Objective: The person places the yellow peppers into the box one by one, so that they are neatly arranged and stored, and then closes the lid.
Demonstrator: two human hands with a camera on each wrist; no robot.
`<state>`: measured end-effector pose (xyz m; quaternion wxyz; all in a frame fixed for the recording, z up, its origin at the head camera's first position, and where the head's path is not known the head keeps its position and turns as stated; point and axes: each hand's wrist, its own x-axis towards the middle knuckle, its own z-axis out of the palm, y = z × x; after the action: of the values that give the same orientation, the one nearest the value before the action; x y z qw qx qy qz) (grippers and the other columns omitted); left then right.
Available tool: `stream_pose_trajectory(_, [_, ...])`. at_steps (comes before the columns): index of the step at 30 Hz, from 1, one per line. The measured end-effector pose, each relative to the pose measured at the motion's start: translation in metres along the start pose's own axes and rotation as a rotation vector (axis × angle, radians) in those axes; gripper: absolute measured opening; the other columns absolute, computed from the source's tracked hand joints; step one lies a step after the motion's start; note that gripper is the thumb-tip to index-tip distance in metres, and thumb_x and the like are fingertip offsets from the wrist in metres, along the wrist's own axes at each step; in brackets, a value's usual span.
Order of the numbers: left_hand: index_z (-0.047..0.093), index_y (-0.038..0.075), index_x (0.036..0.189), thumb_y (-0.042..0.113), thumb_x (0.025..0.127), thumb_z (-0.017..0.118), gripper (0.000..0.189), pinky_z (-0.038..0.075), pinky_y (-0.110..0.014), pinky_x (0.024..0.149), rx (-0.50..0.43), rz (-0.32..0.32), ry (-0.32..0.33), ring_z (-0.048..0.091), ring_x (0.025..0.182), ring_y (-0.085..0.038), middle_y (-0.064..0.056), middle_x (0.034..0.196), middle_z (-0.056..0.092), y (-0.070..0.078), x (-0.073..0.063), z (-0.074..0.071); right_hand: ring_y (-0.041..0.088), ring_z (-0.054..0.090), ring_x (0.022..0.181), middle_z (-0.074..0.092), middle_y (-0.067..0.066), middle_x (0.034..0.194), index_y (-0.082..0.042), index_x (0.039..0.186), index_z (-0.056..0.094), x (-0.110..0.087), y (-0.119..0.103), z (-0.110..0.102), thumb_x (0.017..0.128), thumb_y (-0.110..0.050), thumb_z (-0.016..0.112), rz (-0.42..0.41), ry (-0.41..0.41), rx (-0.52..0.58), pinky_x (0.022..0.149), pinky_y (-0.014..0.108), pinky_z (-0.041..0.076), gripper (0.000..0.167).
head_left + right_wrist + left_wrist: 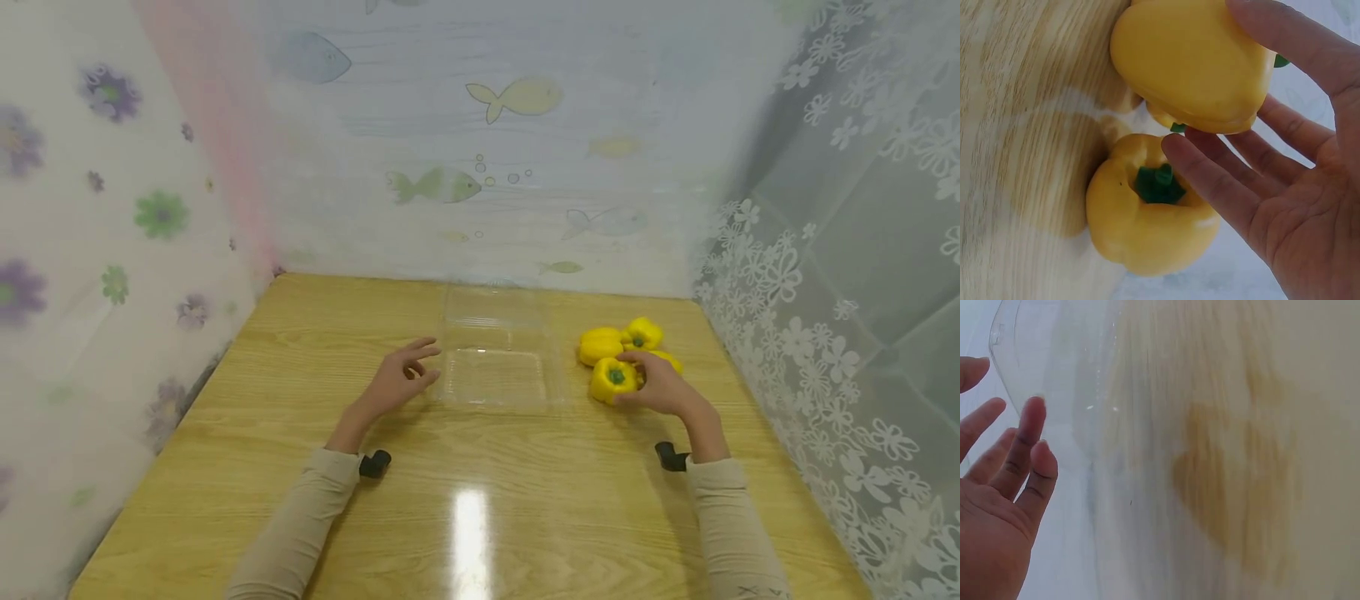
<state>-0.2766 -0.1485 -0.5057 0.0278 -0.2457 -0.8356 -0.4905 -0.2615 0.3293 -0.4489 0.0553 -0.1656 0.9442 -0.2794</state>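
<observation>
A yellow bell pepper point(611, 383) with a green stem stands at the front of a small cluster. My right hand point(658, 385) has its thumb and fingers on either side of it; in the right wrist view the thumb lies against this bell pepper point(1191, 62), with the fingers partly behind it. Another yellow bell pepper point(1147, 231) sits close by the fingers. A clear plastic container point(495, 407) with its lid raised lies at mid-table. Just left of its edge, my left hand point(393, 379) holds nothing, its fingers loosely bent; the left wrist view shows the hand point(997, 506) beside the clear plastic.
More yellow bell peppers point(600, 343) lie behind the front one, partly hidden by the right hand. The wooden table point(360, 533) meets a fish-patterned sheet point(510, 183) at the back. Flowered sheets point(112, 283) hang along both sides.
</observation>
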Motion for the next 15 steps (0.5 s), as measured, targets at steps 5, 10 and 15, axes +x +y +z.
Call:
stream_pose_trajectory(5, [0.057, -0.006, 0.140, 0.013, 0.098, 0.068, 0.046, 0.053, -0.031, 0.076, -0.171, -0.067, 0.049, 0.061, 0.095, -0.023, -0.020, 0.155, 0.043, 0.000, 0.000, 0.004, 0.050, 0.049, 0.126, 0.049, 0.032, 0.144, 0.008, 0.143, 0.050, 0.000, 0.000, 0.001, 0.086, -0.024, 0.084, 0.004, -0.012, 0.010, 0.103, 0.063, 0.042, 0.074])
stream_pose_trajectory(10, [0.058, -0.010, 0.136, 0.008, 0.097, 0.068, 0.044, 0.053, -0.027, 0.074, -0.242, -0.069, 0.091, 0.061, 0.092, -0.018, -0.024, 0.153, 0.044, -0.003, 0.002, 0.008, 0.051, 0.047, 0.130, 0.047, 0.032, 0.147, 0.007, 0.145, 0.048, -0.001, 0.001, 0.002, 0.087, -0.023, 0.083, 0.003, -0.025, 0.017, 0.104, 0.064, 0.041, 0.075])
stream_pose_trajectory(15, [0.061, -0.010, 0.133, 0.008, 0.096, 0.069, 0.042, 0.053, -0.025, 0.074, -0.270, -0.084, 0.123, 0.060, 0.090, -0.016, -0.022, 0.151, 0.047, 0.000, 0.004, 0.012, 0.051, 0.044, 0.133, 0.046, 0.032, 0.148, 0.007, 0.146, 0.047, -0.001, 0.002, 0.001, 0.087, -0.022, 0.082, -0.021, -0.027, 0.016, 0.106, 0.064, 0.039, 0.074])
